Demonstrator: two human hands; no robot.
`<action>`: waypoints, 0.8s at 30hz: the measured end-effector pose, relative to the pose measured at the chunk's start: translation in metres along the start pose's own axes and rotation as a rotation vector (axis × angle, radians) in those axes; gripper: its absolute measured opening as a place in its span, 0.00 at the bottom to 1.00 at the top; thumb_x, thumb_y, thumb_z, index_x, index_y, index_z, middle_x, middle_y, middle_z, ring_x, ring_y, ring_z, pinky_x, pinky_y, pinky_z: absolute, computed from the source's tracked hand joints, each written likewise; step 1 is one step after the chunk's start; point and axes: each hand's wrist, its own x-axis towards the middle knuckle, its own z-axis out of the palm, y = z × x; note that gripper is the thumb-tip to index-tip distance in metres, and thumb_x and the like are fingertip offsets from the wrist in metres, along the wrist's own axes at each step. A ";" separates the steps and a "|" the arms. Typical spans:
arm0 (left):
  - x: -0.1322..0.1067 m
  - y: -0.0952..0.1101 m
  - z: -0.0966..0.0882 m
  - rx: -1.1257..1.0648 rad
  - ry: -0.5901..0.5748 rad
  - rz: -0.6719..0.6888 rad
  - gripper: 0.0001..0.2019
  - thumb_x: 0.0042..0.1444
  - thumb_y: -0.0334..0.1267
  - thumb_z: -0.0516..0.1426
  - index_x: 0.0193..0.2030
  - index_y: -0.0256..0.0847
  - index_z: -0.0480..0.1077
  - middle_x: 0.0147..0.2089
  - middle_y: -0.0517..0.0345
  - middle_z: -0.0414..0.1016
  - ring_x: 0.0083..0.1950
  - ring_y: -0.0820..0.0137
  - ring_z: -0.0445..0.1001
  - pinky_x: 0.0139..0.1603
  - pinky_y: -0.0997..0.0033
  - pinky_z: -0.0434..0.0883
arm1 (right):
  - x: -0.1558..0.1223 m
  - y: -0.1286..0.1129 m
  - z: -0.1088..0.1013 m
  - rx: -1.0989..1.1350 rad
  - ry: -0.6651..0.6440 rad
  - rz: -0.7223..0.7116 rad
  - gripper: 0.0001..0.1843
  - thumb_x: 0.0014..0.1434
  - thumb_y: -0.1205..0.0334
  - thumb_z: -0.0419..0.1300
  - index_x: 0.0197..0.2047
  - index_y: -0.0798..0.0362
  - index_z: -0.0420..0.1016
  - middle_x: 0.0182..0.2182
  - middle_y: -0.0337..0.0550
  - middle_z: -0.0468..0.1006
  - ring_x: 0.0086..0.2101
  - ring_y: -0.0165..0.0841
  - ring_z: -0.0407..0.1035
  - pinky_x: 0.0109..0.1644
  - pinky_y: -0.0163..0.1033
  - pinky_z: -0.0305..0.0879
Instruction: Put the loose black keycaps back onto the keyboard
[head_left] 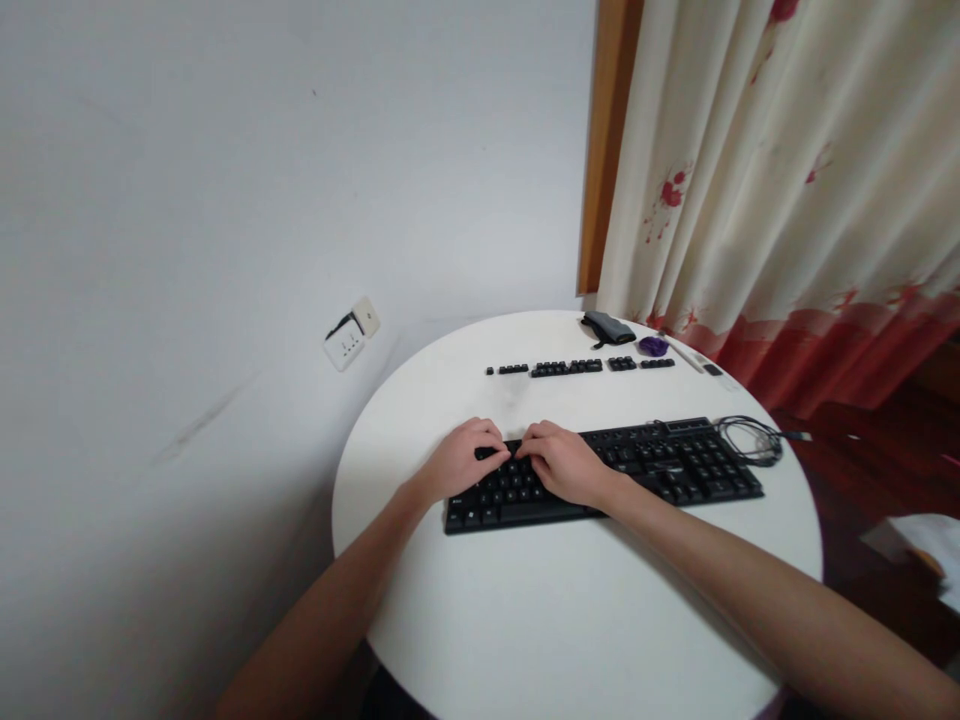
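Note:
A black keyboard lies across a round white table. Both hands rest on its left end, fingertips meeting over the top-left keys. My left hand has its fingers curled down onto the keys. My right hand is curled the same way right beside it. What the fingertips pinch, if anything, is hidden. Rows of loose black keycaps lie in a line on the table beyond the keyboard.
At the table's far edge sit a grey pouch, a small purple object and a white stick-like item. The keyboard's coiled cable lies at the right. A wall socket and a curtain stand behind.

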 end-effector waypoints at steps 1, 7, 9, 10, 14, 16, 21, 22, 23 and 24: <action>0.000 0.000 0.000 0.002 0.000 -0.001 0.06 0.60 0.37 0.58 0.35 0.44 0.77 0.39 0.59 0.75 0.45 0.67 0.71 0.49 0.66 0.67 | 0.000 0.000 0.000 -0.004 0.000 0.001 0.17 0.58 0.76 0.52 0.43 0.54 0.78 0.40 0.46 0.76 0.43 0.35 0.66 0.48 0.39 0.63; 0.001 0.004 0.000 -0.006 0.032 -0.007 0.07 0.61 0.36 0.57 0.35 0.44 0.77 0.39 0.58 0.74 0.45 0.67 0.71 0.50 0.66 0.67 | 0.001 0.000 0.000 -0.003 0.012 0.012 0.17 0.59 0.76 0.52 0.44 0.54 0.78 0.39 0.46 0.76 0.43 0.35 0.66 0.49 0.39 0.63; 0.001 0.004 0.000 0.000 0.023 -0.008 0.08 0.61 0.37 0.56 0.35 0.44 0.77 0.39 0.58 0.74 0.45 0.67 0.71 0.50 0.65 0.68 | 0.001 0.000 0.000 -0.002 0.019 0.016 0.17 0.58 0.76 0.52 0.43 0.54 0.78 0.39 0.46 0.76 0.43 0.35 0.66 0.49 0.39 0.62; 0.001 0.004 0.000 0.005 0.014 -0.009 0.08 0.61 0.38 0.56 0.35 0.44 0.77 0.39 0.58 0.74 0.45 0.67 0.71 0.50 0.65 0.68 | 0.001 0.000 -0.001 -0.002 0.018 0.015 0.17 0.58 0.76 0.52 0.43 0.54 0.78 0.39 0.46 0.76 0.43 0.35 0.67 0.49 0.39 0.62; 0.001 0.002 0.000 0.018 0.005 -0.007 0.09 0.62 0.39 0.55 0.34 0.44 0.77 0.38 0.57 0.74 0.45 0.66 0.71 0.50 0.64 0.68 | 0.001 0.001 -0.002 -0.010 0.005 0.002 0.17 0.57 0.77 0.51 0.42 0.54 0.79 0.38 0.45 0.76 0.43 0.35 0.67 0.49 0.38 0.62; 0.001 0.002 -0.001 0.012 0.021 -0.015 0.09 0.62 0.40 0.55 0.36 0.44 0.76 0.40 0.57 0.75 0.46 0.66 0.71 0.52 0.64 0.68 | 0.001 0.001 -0.002 -0.017 0.015 0.007 0.17 0.58 0.76 0.51 0.42 0.54 0.78 0.38 0.45 0.76 0.42 0.35 0.67 0.49 0.38 0.62; -0.004 0.004 -0.007 0.028 -0.047 -0.077 0.22 0.58 0.48 0.59 0.58 0.47 0.68 0.57 0.54 0.71 0.59 0.61 0.66 0.63 0.58 0.62 | 0.002 0.008 -0.008 -0.041 0.071 0.090 0.16 0.58 0.76 0.51 0.42 0.54 0.77 0.38 0.45 0.76 0.43 0.35 0.67 0.50 0.37 0.61; -0.006 0.005 -0.007 0.043 -0.094 -0.089 0.29 0.56 0.51 0.60 0.63 0.47 0.63 0.62 0.52 0.67 0.62 0.59 0.64 0.64 0.56 0.60 | 0.002 0.010 -0.009 -0.047 0.078 0.110 0.16 0.58 0.76 0.51 0.41 0.54 0.77 0.38 0.45 0.77 0.43 0.34 0.67 0.50 0.37 0.61; -0.008 0.005 -0.008 0.060 -0.147 -0.097 0.36 0.53 0.54 0.61 0.67 0.47 0.58 0.65 0.51 0.63 0.65 0.56 0.61 0.66 0.54 0.58 | 0.002 0.012 -0.011 -0.051 0.084 0.130 0.16 0.58 0.76 0.51 0.41 0.54 0.77 0.38 0.45 0.77 0.43 0.34 0.68 0.50 0.37 0.61; -0.011 0.006 -0.008 0.078 -0.201 -0.096 0.43 0.50 0.57 0.62 0.69 0.47 0.54 0.68 0.49 0.59 0.67 0.54 0.58 0.67 0.52 0.56 | 0.002 0.014 -0.013 -0.056 0.090 0.149 0.15 0.58 0.75 0.51 0.40 0.54 0.77 0.38 0.45 0.77 0.43 0.34 0.68 0.50 0.37 0.61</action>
